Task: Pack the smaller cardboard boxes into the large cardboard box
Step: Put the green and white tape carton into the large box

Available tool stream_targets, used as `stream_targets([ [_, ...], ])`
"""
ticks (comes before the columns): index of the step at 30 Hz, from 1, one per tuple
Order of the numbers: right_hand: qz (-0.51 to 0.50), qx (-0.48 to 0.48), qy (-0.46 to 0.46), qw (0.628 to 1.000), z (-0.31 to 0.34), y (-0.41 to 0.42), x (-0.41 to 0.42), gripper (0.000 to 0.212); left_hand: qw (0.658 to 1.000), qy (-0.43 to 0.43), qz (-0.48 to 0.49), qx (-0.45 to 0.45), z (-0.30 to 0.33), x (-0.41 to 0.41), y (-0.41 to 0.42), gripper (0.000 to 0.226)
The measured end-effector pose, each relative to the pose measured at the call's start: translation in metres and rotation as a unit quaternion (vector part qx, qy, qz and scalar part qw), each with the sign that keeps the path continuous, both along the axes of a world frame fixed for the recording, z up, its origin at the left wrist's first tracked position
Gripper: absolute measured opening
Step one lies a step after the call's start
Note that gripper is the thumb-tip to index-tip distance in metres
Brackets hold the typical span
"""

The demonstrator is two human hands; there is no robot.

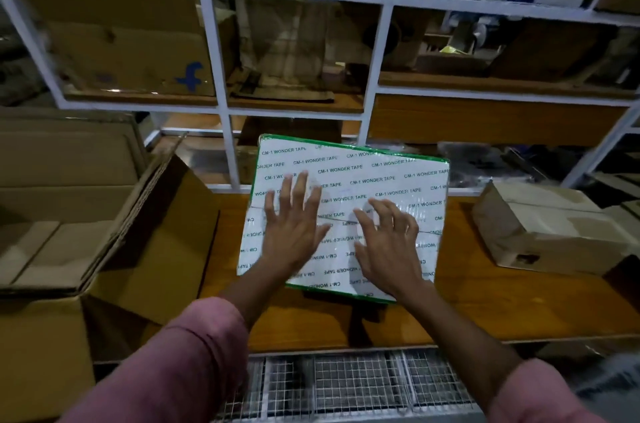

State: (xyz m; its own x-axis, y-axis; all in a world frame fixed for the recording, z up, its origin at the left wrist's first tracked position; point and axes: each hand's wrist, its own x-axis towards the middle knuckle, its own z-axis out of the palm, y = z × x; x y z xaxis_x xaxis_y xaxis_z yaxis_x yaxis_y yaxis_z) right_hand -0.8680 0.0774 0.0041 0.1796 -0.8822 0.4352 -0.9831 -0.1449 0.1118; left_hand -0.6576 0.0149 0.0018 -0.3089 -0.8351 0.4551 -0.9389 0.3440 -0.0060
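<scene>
At 9 o'clock from the taped box: large cardboard box, left hand nearer; right hand alongside, both spread flat, grasping nothing.

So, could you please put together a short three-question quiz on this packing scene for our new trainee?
1. True or false: both hands lie with fingers spread on the white taped box.
2. Where does the large open cardboard box stand relative to the taped box: A) to the person's left, B) to the right, C) behind it?
3. What lies on the wooden table at the right?

Key:
1. True: left hand and right hand rest flat on it.
2. A.
3. A plain brown cardboard box.
</scene>
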Motion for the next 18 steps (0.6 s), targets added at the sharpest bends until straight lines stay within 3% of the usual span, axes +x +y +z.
stream_targets([
  [8, -0.011, 0.065, 0.027, 0.997, -0.019, 0.017, -0.017, 0.085, 0.999, -0.022, -0.019, 0.038, 0.051, 0.003, -0.011, 0.113],
  [12, -0.025, 0.080, 0.006, 0.996, -0.027, 0.027, -0.019, 0.075, 0.996, -0.058, -0.003, 0.069, 0.056, 0.001, -0.013, 0.128],
  [15, -0.007, 0.007, -0.042, 0.999, -0.013, 0.023, -0.018, 0.053, 0.995, -0.076, 0.004, 0.070, 0.051, -0.001, -0.005, 0.115],
  [18, -0.024, -0.093, -0.079, 0.992, 0.025, 0.002, -0.020, 0.046, 0.990, -0.124, -0.042, 0.057, 0.031, 0.009, 0.002, 0.084],
])
